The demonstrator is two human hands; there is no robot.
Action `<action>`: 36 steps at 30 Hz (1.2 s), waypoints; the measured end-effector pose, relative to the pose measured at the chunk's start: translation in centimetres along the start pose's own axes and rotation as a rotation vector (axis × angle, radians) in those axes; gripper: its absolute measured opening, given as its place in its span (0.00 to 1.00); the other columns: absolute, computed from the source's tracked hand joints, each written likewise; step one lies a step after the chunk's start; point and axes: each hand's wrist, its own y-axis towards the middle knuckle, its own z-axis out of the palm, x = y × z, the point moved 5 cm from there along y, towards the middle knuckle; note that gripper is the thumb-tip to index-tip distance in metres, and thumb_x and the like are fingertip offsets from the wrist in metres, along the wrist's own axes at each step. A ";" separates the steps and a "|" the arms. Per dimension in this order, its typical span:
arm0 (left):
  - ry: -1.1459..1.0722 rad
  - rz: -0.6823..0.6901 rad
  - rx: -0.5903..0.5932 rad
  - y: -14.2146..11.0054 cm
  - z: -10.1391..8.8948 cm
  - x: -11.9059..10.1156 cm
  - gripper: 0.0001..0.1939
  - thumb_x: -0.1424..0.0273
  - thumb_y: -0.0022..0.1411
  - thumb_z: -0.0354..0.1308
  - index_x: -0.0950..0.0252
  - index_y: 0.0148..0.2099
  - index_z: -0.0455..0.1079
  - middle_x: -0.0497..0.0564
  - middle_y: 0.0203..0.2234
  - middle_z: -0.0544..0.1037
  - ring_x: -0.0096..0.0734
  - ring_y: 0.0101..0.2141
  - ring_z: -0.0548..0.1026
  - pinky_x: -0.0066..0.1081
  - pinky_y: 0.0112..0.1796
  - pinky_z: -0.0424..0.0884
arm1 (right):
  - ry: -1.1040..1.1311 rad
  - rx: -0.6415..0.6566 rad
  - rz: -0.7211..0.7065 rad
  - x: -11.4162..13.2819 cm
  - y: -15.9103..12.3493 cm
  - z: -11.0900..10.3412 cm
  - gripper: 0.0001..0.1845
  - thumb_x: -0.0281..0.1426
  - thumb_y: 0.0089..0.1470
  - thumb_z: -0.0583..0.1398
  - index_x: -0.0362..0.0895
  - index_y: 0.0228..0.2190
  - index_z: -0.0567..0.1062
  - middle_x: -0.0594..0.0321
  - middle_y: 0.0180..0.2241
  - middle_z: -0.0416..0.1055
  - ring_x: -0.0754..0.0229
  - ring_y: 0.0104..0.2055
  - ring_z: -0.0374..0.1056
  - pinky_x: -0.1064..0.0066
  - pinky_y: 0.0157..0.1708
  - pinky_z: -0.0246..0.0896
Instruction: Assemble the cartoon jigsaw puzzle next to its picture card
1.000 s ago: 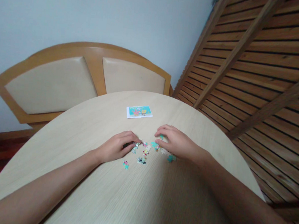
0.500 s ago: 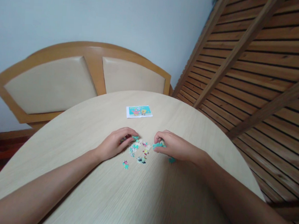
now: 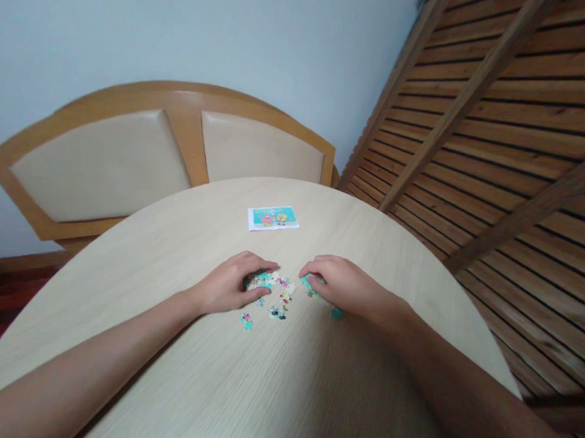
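Several small jigsaw pieces [image 3: 279,298], mostly teal and white, lie scattered on the round light wooden table [image 3: 241,382]. My left hand [image 3: 230,285] rests on the table at the left of the pile, its fingers curled over a few pieces. On the right side of the pile, my right hand [image 3: 340,286] has its fingers bent and its fingertips pinch a teal piece [image 3: 309,281]. One loose teal piece [image 3: 337,313] lies by my right wrist, another [image 3: 246,320] below my left hand.
A small printed picture card [image 3: 273,218] lies farther back on the table. A wooden bench back with beige cushions [image 3: 127,154] stands behind the table against a pale wall. Slatted wooden panels [image 3: 504,127] lean on the right.
My hands have drawn closer together over the pile. The left hand slid right and curled onto the pieces; the right hand shifted slightly left with a teal piece at its fingertips.
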 end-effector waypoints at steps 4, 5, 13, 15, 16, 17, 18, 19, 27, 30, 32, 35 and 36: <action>-0.049 0.031 0.020 0.0 0.0 -0.3 0.16 0.66 0.69 0.60 0.61 0.57 0.71 0.55 0.45 0.79 0.39 0.46 0.75 0.40 0.49 0.71 | -0.095 0.009 -0.007 0.4 0.1 0.1 0.15 0.24 0.61 0.56 0.45 0.42 0.82 0.56 0.42 0.78 0.52 0.45 0.73 0.65 0.45 0.64; -0.066 0.036 0.023 0.0 0.0 -0.3 0.15 0.67 0.70 0.58 0.61 0.57 0.72 0.54 0.43 0.79 0.37 0.45 0.75 0.39 0.48 0.72 | -0.096 -0.006 0.002 0.3 0.1 0.0 0.15 0.22 0.61 0.56 0.45 0.42 0.82 0.56 0.42 0.78 0.53 0.45 0.73 0.65 0.44 0.64; -0.162 -0.025 -0.098 -0.1 -0.4 0.3 0.10 0.69 0.74 0.53 0.62 0.51 0.73 0.54 0.43 0.78 0.33 0.43 0.77 0.35 0.46 0.73 | 0.023 -0.178 -0.111 1.6 0.3 0.9 0.17 0.34 0.65 0.58 0.44 0.52 0.77 0.52 0.53 0.74 0.49 0.55 0.68 0.56 0.56 0.61; -0.185 -0.039 -0.139 -0.1 -0.6 0.6 0.09 0.69 0.73 0.53 0.63 0.50 0.73 0.54 0.43 0.78 0.34 0.43 0.77 0.36 0.46 0.74 | 0.067 -0.162 -0.173 2.7 0.3 1.9 0.25 0.40 0.64 0.61 0.43 0.59 0.72 0.51 0.59 0.71 0.47 0.60 0.64 0.54 0.59 0.59; -0.196 -0.044 -0.155 -0.1 -0.7 0.7 0.09 0.69 0.73 0.53 0.63 0.50 0.73 0.54 0.43 0.78 0.34 0.43 0.77 0.35 0.45 0.74 | 0.078 -0.148 -0.200 3.1 0.4 2.3 0.26 0.41 0.62 0.62 0.44 0.59 0.72 0.52 0.59 0.71 0.47 0.60 0.64 0.54 0.59 0.59; -0.203 -0.048 -0.168 -0.2 -0.7 0.8 0.09 0.69 0.73 0.54 0.63 0.50 0.73 0.55 0.43 0.78 0.34 0.43 0.77 0.35 0.44 0.75 | 0.083 -0.140 -0.216 3.5 0.5 2.7 0.25 0.40 0.62 0.63 0.45 0.57 0.74 0.53 0.57 0.72 0.48 0.59 0.65 0.55 0.59 0.59; -0.205 -0.050 -0.182 -0.2 -0.8 0.9 0.09 0.69 0.73 0.53 0.63 0.50 0.73 0.55 0.44 0.77 0.34 0.43 0.77 0.35 0.43 0.75 | 0.088 -0.139 -0.220 3.7 0.7 2.9 0.21 0.38 0.62 0.63 0.45 0.54 0.76 0.54 0.54 0.75 0.49 0.56 0.67 0.57 0.57 0.60; -0.203 -0.051 -0.198 -0.2 -0.9 1.0 0.09 0.70 0.73 0.53 0.63 0.50 0.73 0.55 0.44 0.77 0.34 0.43 0.77 0.34 0.43 0.76 | 0.087 -0.140 -0.218 3.7 0.8 3.0 0.16 0.36 0.63 0.62 0.45 0.51 0.78 0.55 0.50 0.76 0.51 0.53 0.68 0.59 0.56 0.62; -0.051 -0.133 -0.204 -0.3 -0.8 1.3 0.16 0.67 0.67 0.58 0.64 0.56 0.69 0.56 0.47 0.78 0.39 0.45 0.76 0.42 0.47 0.74 | 0.023 -0.169 -0.056 1.7 1.5 2.4 0.12 0.27 0.67 0.56 0.42 0.42 0.80 0.55 0.43 0.79 0.54 0.47 0.73 0.63 0.51 0.64; 0.022 -0.129 -0.113 -0.2 -0.3 1.1 0.21 0.66 0.64 0.61 0.62 0.58 0.69 0.57 0.49 0.78 0.43 0.48 0.76 0.46 0.50 0.73 | 0.027 -0.206 0.028 1.0 1.4 2.1 0.14 0.26 0.67 0.54 0.42 0.46 0.79 0.55 0.44 0.79 0.54 0.48 0.73 0.63 0.51 0.65; 0.033 -0.125 -0.094 -0.2 -0.1 1.1 0.18 0.67 0.65 0.60 0.61 0.57 0.71 0.56 0.48 0.79 0.43 0.48 0.76 0.45 0.51 0.72 | 0.026 -0.238 0.040 0.9 1.2 2.0 0.14 0.27 0.67 0.55 0.43 0.47 0.79 0.55 0.45 0.79 0.54 0.48 0.72 0.62 0.51 0.65; 0.012 -0.138 -0.097 -0.1 -0.1 1.2 0.16 0.69 0.67 0.58 0.61 0.56 0.72 0.54 0.44 0.80 0.40 0.45 0.77 0.43 0.49 0.73 | 0.018 -0.253 -0.029 1.5 0.8 2.0 0.16 0.39 0.63 0.61 0.44 0.47 0.80 0.52 0.50 0.75 0.50 0.53 0.68 0.57 0.55 0.62; 0.010 -0.134 -0.096 0.0 -0.1 1.2 0.15 0.70 0.67 0.57 0.61 0.55 0.72 0.54 0.42 0.80 0.40 0.43 0.77 0.42 0.48 0.73 | 0.018 -0.245 -0.058 1.8 0.7 2.2 0.19 0.43 0.61 0.64 0.45 0.48 0.80 0.52 0.53 0.73 0.48 0.55 0.67 0.54 0.56 0.61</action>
